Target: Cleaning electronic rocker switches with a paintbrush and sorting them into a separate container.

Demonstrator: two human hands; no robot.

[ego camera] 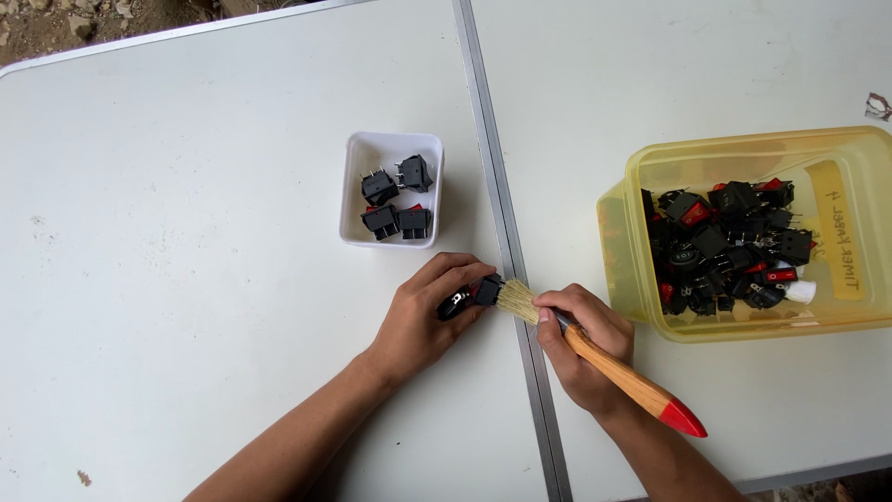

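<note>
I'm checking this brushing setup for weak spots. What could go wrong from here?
The left hand pinches a small black switch by its edges while the brush in the right hand sweeps it; a firm stroke might flick it loose. The work sits near the table seam, which might catch a dropped part.

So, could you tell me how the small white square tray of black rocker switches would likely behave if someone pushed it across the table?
The small white square tray holds only four black rocker switches, so it is probably light and would likely slide easily on the smooth white table. It looks low and flat-bottomed, so tipping seems unlikely. The loose switches might shift inside.
</note>
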